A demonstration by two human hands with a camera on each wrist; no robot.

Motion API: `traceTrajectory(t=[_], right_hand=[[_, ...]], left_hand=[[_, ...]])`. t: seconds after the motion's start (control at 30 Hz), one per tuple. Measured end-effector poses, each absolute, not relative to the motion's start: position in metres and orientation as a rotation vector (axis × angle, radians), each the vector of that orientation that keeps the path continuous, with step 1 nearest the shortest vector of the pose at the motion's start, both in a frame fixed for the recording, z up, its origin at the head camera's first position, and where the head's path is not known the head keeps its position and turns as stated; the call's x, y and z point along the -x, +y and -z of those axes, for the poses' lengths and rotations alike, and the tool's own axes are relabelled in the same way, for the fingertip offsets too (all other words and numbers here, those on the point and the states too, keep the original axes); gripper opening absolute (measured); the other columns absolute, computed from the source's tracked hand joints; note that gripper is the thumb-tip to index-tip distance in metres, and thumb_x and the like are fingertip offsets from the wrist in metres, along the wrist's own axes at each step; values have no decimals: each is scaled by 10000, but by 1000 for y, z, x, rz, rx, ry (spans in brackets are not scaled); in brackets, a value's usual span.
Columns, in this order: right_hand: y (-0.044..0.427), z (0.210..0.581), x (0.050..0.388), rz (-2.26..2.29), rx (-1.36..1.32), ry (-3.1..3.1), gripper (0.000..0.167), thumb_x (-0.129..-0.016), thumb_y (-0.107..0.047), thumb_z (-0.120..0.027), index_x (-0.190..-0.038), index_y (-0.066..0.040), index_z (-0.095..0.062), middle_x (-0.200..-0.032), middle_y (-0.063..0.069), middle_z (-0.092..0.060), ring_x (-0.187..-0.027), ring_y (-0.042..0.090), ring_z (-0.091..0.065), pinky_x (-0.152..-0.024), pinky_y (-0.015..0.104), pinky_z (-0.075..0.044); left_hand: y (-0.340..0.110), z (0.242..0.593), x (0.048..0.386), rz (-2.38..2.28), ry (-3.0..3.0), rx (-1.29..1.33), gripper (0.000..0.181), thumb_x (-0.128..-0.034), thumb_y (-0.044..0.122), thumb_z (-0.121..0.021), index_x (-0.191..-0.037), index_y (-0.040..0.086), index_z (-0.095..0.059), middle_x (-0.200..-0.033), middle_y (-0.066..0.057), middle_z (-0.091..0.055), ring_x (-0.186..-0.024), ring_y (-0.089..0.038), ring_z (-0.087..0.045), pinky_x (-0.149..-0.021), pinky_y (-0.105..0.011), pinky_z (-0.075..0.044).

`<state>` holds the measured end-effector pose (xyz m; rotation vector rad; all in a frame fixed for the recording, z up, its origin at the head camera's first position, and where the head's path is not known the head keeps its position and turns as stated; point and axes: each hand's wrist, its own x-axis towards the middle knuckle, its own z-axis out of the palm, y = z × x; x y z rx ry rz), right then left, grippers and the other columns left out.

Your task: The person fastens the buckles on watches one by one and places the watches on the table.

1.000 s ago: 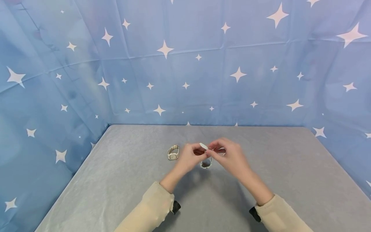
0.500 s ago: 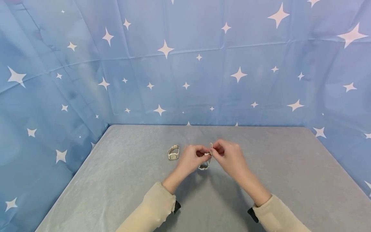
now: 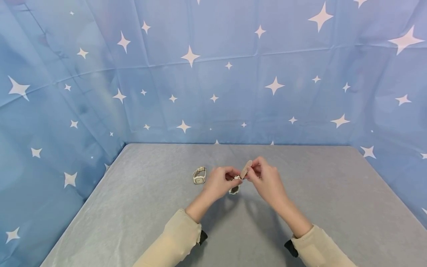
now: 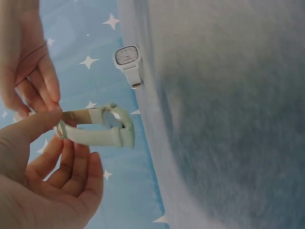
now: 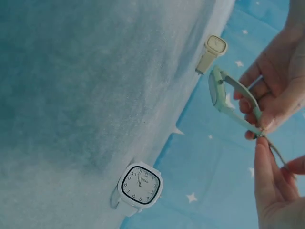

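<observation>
A pale green wristwatch hangs above the table between my two hands, its strap bent into a loop. My left hand pinches it by the buckle between thumb and fingers. The loose strap end stands up past the buckle, and my right hand pinches this end. In the left wrist view the watch's strap runs out from the left thumb and fingers to the case. The right wrist view has the watch case edge-on. Fingers partly hide the buckle.
A cream wristwatch stands on the grey cloth-covered table, left of my left hand. A white wristwatch also rests there, hidden in the head view. Behind the table hangs a blue star-patterned curtain.
My right hand has drawn the strap end up and slightly right, so more of it stands past the buckle. The watch case has turned below my left hand, which stays nearly in place.
</observation>
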<state>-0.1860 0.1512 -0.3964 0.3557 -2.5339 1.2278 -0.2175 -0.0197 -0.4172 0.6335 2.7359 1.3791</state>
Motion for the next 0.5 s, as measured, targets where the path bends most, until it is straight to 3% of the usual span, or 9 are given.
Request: traceTrajectory(t=[0.27,0.5], right_hand=[[153,395,188,-1376,-321,-2517,62,-995,-42,-572,-1002,16,-551,-912,165,-752,-810,241,-751,-726,269,-612],[153,395,187,-1387,-321,-2512,66,-993,-36,-575,-1011,22,-547,-916,172,-750,-811,244,-751,-730,266,-611]], left_hand=[[-25,419,221,-1698,2331,-451,249,-916,188,-698,-1099,23,-665,-1019,-153,-715,-823,-72,-630,-753,-213,-505],[-26,419,222,-1618,2380,-401,211,-936,219,-659,-1018,25,-668,-972,-135,-724,-891,-231,-660,-709,-218,-466]])
